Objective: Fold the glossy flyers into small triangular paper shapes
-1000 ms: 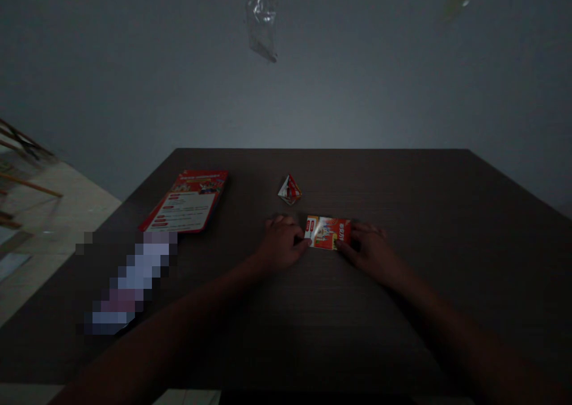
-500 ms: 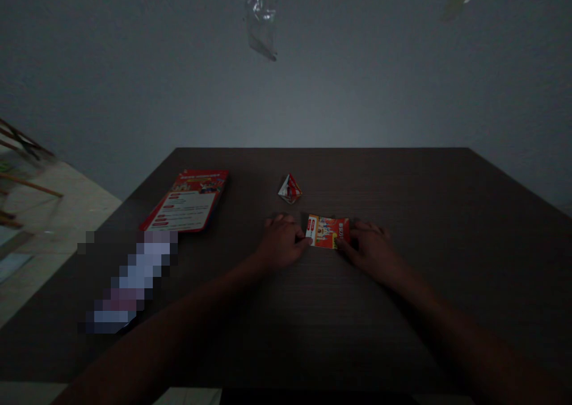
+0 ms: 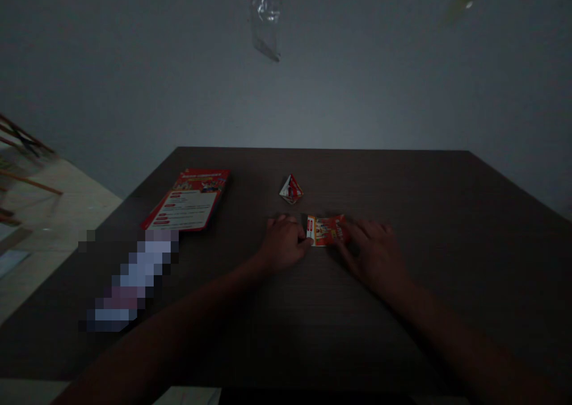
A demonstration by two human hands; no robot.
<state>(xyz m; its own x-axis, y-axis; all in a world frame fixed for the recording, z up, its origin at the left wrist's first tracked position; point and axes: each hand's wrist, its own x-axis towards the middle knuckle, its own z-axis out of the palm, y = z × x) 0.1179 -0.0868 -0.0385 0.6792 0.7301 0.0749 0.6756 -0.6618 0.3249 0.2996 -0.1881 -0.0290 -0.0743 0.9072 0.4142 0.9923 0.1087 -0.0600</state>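
**Left hand (image 3: 286, 244) and right hand (image 3: 373, 247) at either end of a small printed paper (image 3: 324, 230)**

Clock centred on the paper; 12 = far edge of the dark table (image 3: 411, 184). Light dim throughout.

Paper: on the table, between the two hands. White band toward 9, red printed area toward 3. Its 3 o'clock end looks slightly buckled; part of it is covered by fingers.

Left hand: at 9, back upward, fingers curled, thumb tip touching the near corner of the white band. Pinching or only pressing: cannot tell.

Right hand: at 3, back upward, thumb and index finger parted around the red end, the other fingers loosely bent. Contact seen; firmness of hold cannot be told.

Surroundings:
- Folded paper piece (image 3: 291, 189), pointed, red and white: at 11, near the paper, beyond the left hand.
- Stack of red-and-white leaflets (image 3: 192, 202): between 9 and 10, well apart from the hands.
- Pixelated object (image 3: 134, 280), pale: between 8 and 9, at the near end of the stack; identity unreadable.
- Clear plastic bag (image 3: 266, 21): between 11 and 12, against the grey wall (image 3: 357, 83) behind the table.
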